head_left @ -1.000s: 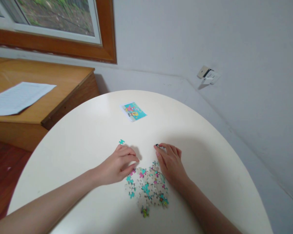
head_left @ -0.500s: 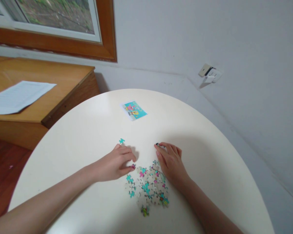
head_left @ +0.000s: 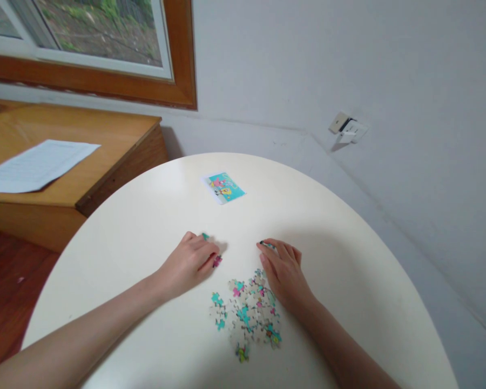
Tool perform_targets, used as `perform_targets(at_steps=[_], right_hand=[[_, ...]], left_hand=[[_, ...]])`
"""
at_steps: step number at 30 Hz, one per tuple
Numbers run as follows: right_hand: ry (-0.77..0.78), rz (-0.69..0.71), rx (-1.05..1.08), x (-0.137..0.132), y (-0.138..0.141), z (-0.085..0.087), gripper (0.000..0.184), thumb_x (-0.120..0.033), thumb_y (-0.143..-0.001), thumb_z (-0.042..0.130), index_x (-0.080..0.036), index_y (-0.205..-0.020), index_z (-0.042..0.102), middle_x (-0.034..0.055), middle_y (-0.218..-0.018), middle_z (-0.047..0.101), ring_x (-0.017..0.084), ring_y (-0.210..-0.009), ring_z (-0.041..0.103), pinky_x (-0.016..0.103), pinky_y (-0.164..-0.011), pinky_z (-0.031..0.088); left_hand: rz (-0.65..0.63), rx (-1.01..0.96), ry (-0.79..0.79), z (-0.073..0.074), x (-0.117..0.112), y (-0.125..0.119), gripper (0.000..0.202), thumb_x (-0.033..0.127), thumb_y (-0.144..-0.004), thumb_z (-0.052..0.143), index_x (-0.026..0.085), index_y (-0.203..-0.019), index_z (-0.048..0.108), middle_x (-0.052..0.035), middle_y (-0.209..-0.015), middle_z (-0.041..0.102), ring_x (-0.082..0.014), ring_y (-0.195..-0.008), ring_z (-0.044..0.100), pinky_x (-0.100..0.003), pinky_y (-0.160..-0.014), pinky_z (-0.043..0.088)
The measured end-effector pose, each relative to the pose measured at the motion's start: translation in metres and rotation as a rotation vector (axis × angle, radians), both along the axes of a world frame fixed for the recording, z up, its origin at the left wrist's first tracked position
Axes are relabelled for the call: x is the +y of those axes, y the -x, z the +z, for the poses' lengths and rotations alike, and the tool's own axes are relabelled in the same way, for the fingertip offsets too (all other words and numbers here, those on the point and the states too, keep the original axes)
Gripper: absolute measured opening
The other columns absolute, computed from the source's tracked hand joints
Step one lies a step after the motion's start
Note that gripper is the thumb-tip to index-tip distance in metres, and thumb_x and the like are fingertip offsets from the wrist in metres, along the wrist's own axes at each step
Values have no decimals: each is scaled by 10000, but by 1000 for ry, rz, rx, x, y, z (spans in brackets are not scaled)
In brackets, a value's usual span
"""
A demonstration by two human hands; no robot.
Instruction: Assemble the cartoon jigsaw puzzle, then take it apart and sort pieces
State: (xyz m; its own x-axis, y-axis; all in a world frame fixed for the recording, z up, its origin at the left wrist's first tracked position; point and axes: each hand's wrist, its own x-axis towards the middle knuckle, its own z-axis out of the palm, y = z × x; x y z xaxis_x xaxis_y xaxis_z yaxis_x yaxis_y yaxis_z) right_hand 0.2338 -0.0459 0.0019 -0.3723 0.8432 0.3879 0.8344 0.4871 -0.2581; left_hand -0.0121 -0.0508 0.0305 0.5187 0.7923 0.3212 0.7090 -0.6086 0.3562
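Note:
My left hand [head_left: 191,260] lies on the round white table [head_left: 146,227], fingers curled, its fingertips on a pink puzzle piece [head_left: 217,262] left of the pile. A lone teal piece [head_left: 204,236] peeks out just behind its knuckles. My right hand [head_left: 284,268] rests flat at the pile's upper right edge, fingers stretched and together. A small dark-and-teal piece [head_left: 264,244] shows at its fingertips. The pile of loose puzzle pieces [head_left: 247,316], teal, pink and white, sits between my forearms.
A small picture card [head_left: 223,187] lies at the far side of the table. A wooden desk [head_left: 105,140] with a sheet of paper [head_left: 36,165] stands to the left under a window. A wall socket [head_left: 346,128] is at the right.
My left hand has slid up and left away from the pile, taking the pink piece with it, and now partly covers the lone teal piece. My right hand has stayed put.

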Motion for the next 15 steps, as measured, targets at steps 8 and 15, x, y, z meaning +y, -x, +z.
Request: perform_targets(at_steps=[8, 15], right_hand=[[12, 1, 2, 0, 0, 0, 321, -217, -947, 344, -182, -1120, 612, 114, -1132, 610, 234, -1072, 505, 422, -906, 327], [13, -1, 4, 0, -1, 0, 316, -209, -942, 353, -196, -1135, 603, 104, -1137, 608, 230, -1078, 509, 416, -915, 327]], left_hand=[[-84, 109, 58, 9, -19, -6, 208, 140, -882, 371, 188, -852, 571, -54, -777, 657, -195, -749, 585, -382, -773, 367], [-153, 104, 45, -5, -22, -9, 388, 92, -847, 384, 186, -1210, 483, -127, -1293, 563, -286, -1176, 488, -560, -1021, 209]])
